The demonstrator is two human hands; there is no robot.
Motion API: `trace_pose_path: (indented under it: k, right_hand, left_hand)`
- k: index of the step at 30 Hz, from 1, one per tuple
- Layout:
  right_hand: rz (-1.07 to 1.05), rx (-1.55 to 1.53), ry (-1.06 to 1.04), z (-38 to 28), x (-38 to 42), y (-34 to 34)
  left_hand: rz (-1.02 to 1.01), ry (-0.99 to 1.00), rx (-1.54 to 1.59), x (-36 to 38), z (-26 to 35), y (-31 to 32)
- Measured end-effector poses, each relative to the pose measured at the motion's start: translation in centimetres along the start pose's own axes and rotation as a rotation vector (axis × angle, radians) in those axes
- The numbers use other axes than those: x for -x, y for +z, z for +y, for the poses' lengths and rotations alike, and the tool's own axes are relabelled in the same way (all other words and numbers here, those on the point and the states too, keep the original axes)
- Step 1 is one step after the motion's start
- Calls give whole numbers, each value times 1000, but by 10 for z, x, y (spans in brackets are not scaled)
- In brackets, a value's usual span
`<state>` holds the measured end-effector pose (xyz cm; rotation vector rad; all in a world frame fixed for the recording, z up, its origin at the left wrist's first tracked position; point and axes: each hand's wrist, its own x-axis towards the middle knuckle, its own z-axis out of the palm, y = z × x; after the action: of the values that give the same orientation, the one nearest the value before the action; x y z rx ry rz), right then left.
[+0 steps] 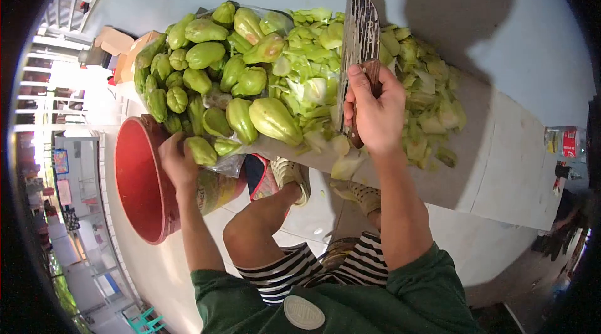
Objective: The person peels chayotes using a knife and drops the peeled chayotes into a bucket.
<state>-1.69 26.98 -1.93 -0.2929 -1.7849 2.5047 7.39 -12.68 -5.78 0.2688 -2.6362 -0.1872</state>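
My right hand (379, 108) is closed around the brown wooden handle of a broad knife (360, 30). Its long blade, marked with dark streaks, points away from me over the cut pieces. At the near left edge of the pile, my left hand (178, 162) is curled against a green chayote (201, 151), beside the bucket rim; its fingertips are partly hidden. Whole chayotes (205, 56) are heaped on clear plastic at the left. Pale green chayote pieces (307, 77) lie in the middle, and more cut pieces (432, 96) spread to the right of the knife.
A red bucket (141, 177) stands at the left, close to my left forearm. The grey work surface (482, 127) extends right, with a red-labelled plastic bottle (568, 142) beyond. Cardboard boxes (128, 52) sit behind the heap. My legs are below the near edge.
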Motion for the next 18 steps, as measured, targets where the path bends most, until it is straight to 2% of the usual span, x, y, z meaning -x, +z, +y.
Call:
trace_pose_path:
  k: [2, 4, 5, 7, 8, 10, 13, 16, 18]
  right_hand:
    - [7, 4, 14, -1, 1, 3]
    - [-2, 14, 31, 0, 1, 3]
    - [-4, 21, 30, 1, 1, 2]
    - [-41, 73, 13, 2, 0, 0]
    - [-46, 73, 12, 4, -2, 0]
    - [-47, 64, 1, 6, -2, 3]
    - [-43, 122, 23, 6, -4, 7]
    - [-44, 120, 38, 7, -4, 10]
    - [-56, 152, 24, 9, -4, 8]
  left_hand:
    - [-170, -121, 86, -7, 12, 39]
    - [-304, -251, 114, -10, -5, 82]
    - [-304, -255, 119, -12, -6, 95]
    - [-293, -555, 74, -18, 3, 110]
    - [-290, -560, 73, -22, 7, 116]
    - [-370, -692, 27, -31, 16, 119]
    - [-264, -752, 35, -33, 15, 134]
    - [-221, -840, 17, -34, 23, 137]
    - [-229, -832, 26, -34, 22, 131]
